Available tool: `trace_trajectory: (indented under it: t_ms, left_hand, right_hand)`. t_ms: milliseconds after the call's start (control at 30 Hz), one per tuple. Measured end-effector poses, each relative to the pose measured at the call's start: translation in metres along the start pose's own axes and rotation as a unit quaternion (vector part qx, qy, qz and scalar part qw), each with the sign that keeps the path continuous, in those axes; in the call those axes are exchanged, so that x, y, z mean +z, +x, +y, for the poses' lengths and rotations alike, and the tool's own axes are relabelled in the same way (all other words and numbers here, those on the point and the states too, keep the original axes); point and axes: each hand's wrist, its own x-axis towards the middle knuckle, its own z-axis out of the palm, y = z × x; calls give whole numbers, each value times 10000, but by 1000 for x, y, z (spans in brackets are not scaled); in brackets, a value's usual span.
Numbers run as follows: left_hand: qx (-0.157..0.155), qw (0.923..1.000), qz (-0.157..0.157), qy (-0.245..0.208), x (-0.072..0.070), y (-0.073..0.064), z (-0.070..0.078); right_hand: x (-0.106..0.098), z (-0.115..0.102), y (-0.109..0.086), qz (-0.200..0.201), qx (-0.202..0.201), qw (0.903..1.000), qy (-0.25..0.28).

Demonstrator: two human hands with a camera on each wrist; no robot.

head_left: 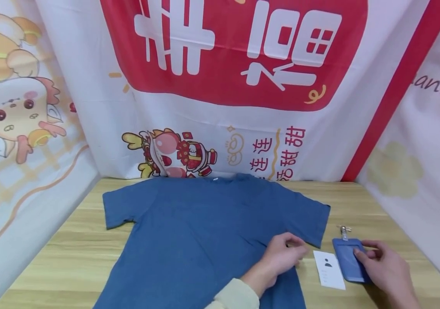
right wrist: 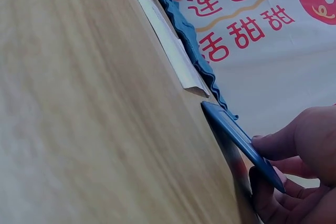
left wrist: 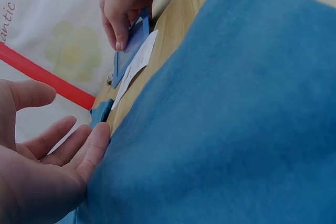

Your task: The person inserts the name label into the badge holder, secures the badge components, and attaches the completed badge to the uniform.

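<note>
A blue badge holder [head_left: 346, 257] with a clear window and a metal clip [head_left: 344, 231] lies at the right of the table. My right hand [head_left: 387, 268] pinches its right edge, thumb on top and fingers beneath; in the right wrist view the holder [right wrist: 239, 140] is tilted off the wood. Beside it lies a white card [head_left: 329, 269] with a dark person icon. My left hand [head_left: 283, 257] hovers over the side of a blue T-shirt [head_left: 204, 231], left of the card. In the left wrist view its fingers [left wrist: 97, 148] are loosely bent around nothing.
The T-shirt lies spread on a wood-grain table [head_left: 61, 249]. Printed cloth [head_left: 220, 98] hangs behind the table, with more cloth at the left [head_left: 19, 128] and right [head_left: 409, 141] sides.
</note>
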Motion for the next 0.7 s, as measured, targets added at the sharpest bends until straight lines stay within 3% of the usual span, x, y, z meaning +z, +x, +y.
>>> trace_trajectory:
  t_ms: [167, 267, 433, 567, 700]
  left_hand:
    - [-302, 9993, 81, -228, 19, 0, 7]
    - [-305, 9988, 121, -362, 29, -1, 10]
    - [-345, 9988, 1, -340, 32, -3, 11]
    - [-416, 9979, -145, -477, 30, -2, 11]
    - [-312, 9966, -98, -760, 29, -1, 10]
  right_hand:
    - [-8, 5, -2, -40, 502, 9987, -69]
    - [-11, 7, -1, -37, 632, 9980, 8]
    - [-11, 1, -2, -7, 683, 9961, 556]
    - [-6, -14, -8, 94, 921, 9880, 1233]
    - [2, -38, -16, 120, 946, 9768, 1916]
